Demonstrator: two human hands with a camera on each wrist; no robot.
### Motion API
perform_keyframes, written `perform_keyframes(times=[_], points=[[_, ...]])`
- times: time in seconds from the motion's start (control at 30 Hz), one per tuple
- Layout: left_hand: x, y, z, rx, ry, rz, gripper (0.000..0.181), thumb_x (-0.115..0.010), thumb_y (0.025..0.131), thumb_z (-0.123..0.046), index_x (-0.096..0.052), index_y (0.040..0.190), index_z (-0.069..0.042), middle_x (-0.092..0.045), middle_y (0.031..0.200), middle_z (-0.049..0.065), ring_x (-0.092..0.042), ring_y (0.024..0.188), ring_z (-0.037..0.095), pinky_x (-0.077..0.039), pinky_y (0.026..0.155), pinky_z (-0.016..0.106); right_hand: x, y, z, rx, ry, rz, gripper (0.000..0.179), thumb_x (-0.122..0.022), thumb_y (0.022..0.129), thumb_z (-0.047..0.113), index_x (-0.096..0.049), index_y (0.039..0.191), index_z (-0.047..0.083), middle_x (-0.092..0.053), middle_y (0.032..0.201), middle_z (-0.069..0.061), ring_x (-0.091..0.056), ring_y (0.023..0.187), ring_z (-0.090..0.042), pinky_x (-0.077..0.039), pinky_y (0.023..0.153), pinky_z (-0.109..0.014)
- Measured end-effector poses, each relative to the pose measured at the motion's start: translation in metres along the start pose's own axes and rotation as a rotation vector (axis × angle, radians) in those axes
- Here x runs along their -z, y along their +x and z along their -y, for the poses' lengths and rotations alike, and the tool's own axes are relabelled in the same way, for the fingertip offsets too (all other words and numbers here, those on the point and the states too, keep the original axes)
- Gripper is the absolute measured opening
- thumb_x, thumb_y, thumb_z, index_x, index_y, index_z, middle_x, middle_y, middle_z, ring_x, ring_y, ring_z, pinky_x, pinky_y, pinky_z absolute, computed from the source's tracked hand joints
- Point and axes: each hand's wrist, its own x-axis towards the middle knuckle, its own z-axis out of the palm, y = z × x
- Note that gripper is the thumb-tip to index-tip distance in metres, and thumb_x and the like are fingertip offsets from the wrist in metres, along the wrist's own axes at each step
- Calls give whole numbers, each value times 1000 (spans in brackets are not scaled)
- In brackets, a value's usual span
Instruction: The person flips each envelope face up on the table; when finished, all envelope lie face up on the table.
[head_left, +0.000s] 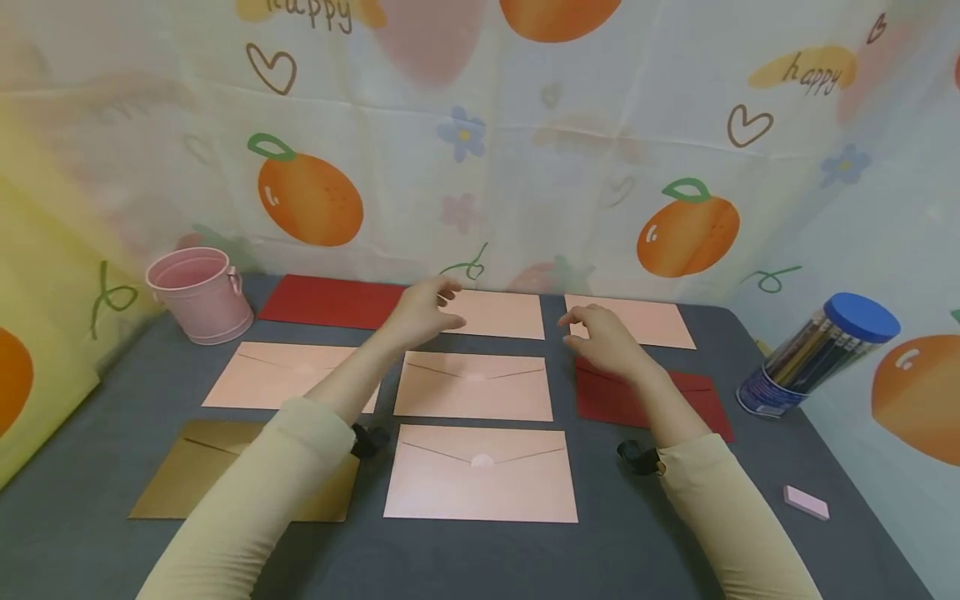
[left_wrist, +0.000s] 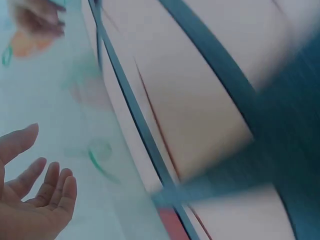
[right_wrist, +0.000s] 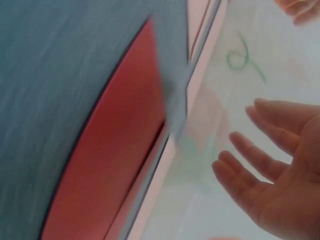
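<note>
My left hand point(head_left: 426, 315) hovers near the back-middle pink envelope point(head_left: 502, 314), its fingers loosely bent around nothing. Over the left edge of the back-right pink envelope point(head_left: 645, 322) my right hand point(head_left: 602, 337) hangs with relaxed fingers, also holding nothing. Both wrist views show the palms, the left hand point(left_wrist: 42, 200) and the right hand point(right_wrist: 285, 165), bare. Beneath the right forearm lies a dark red envelope point(head_left: 693, 392). Pink envelopes also lie in the middle point(head_left: 474, 396), at front centre point(head_left: 480, 492) and at left point(head_left: 255, 375), partly behind my left arm. A gold envelope point(head_left: 180, 479) is partly covered by my left sleeve.
A red envelope point(head_left: 330, 302) lies at the back left beside a pink bucket point(head_left: 198, 296). On the right, a clear tube of pencils with a blue lid point(head_left: 862, 317) stands near a small pink eraser point(head_left: 806, 502). A printed curtain point(head_left: 525, 183) hangs behind the dark table.
</note>
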Motion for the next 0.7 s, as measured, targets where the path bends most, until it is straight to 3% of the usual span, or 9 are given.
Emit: perform_keyframes(times=[0.2, 0.33, 0.53, 0.7], points=[[53, -17, 53, 124, 33, -101, 59, -67, 90, -19, -46, 143, -1, -49, 147, 23, -47, 134, 41, -43, 109, 55, -20, 24, 28, 55, 34, -13, 33, -62, 95, 15, -63, 125, 1, -64, 130, -18, -54, 127, -38, -40, 110, -53], [80, -28, 83, 208, 57, -170, 61, -66, 91, -23, -44, 144, 0, -45, 148, 27, -41, 136, 45, -39, 109, 59, -33, 40, 47, 60, 83, -14, 34, -62, 96, 18, -62, 127, 4, -61, 133, -15, -53, 127, -38, -44, 106, -53], [101, -40, 115, 279, 61, -228, 73, -67, 90, -26, -34, 146, 8, -39, 148, 35, -37, 136, 51, -35, 110, 63, -53, 68, 83, 92, 160, 15, 37, -61, 97, 20, -60, 130, 5, -61, 136, -13, -52, 129, -38, -45, 107, -50], [108, -43, 132, 350, 29, -207, 83, -66, 91, -28, -21, 151, 9, -30, 153, 35, -30, 140, 51, -31, 113, 63, -74, 90, 115, 129, 188, 29, 35, -61, 97, 19, -60, 129, 6, -61, 135, -12, -55, 128, -34, -46, 108, -44]])
